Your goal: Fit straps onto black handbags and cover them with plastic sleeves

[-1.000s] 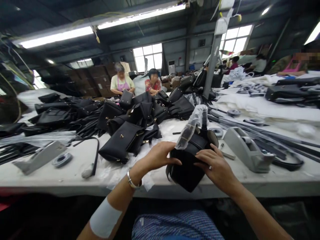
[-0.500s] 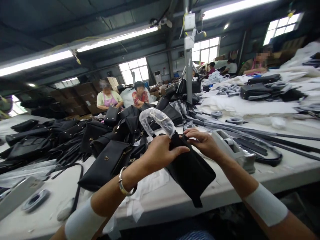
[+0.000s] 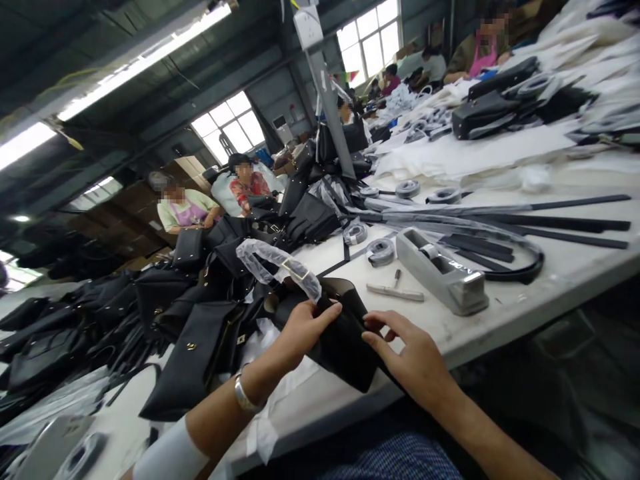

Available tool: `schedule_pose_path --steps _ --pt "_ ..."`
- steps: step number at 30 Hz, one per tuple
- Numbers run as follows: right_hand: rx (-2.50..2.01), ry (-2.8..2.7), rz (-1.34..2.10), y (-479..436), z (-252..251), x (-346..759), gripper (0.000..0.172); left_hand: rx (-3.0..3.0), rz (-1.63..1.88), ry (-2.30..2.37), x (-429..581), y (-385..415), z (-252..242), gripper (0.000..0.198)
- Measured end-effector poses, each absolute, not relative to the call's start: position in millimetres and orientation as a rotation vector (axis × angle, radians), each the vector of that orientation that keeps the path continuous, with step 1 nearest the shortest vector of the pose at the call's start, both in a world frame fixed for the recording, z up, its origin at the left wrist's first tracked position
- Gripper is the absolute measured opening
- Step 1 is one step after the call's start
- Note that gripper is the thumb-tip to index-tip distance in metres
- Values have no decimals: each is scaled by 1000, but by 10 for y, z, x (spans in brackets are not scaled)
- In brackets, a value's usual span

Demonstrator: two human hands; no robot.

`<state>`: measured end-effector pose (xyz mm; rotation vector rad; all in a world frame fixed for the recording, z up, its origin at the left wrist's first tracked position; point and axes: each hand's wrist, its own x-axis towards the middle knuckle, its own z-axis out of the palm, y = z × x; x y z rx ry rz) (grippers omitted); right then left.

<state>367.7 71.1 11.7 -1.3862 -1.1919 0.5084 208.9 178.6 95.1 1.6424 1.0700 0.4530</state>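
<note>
I hold a small black handbag (image 3: pixel 345 340) at the front edge of the white worktable (image 3: pixel 500 313). Its handle (image 3: pixel 280 263) is wrapped in clear plastic and arches up to the left. My left hand (image 3: pixel 300 330) grips the bag's left side just below the wrapped handle, fingers curled on it. On the bag's right side, my right hand (image 3: pixel 410 353) has its fingertips pinching the edge. A silver bracelet sits on my left wrist.
A pile of black bags (image 3: pixel 200 300) lies left of my hands. A grey tape dispenser (image 3: pixel 440 270), tape rolls (image 3: pixel 383 250), a small tool (image 3: pixel 395 290) and long black straps (image 3: pixel 525 230) lie to the right. Two people (image 3: pixel 210 200) work across the table; others sit further back.
The camera has tilted and swung to the right. The bag has come lower and closer to the table edge, and its wrapped handle now leans left. Both hands stay on it.
</note>
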Motion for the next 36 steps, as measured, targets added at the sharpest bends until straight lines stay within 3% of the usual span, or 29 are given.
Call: schedule_pose_path --steps 5,9,14,29,36 --pt "-1336 -1026 663 702 -6 3416 30 1659 411 1136 2092 1767 1016 38" --pt "-1239 -883 919 804 33 3380 15 1694 352 1206 2061 1740 1092 39" --pt "-1182 -828 1064 879 49 3389 23 1682 272 1123 2008 1744 1164 38" --pt "-1132 -760 1052 984 63 3325 20 1698 147 1210 2039 1856 1242 21" --pt "-1125 -722 1041 1021 99 3345 22 1654 108 1136 1998 1901 1215 32"
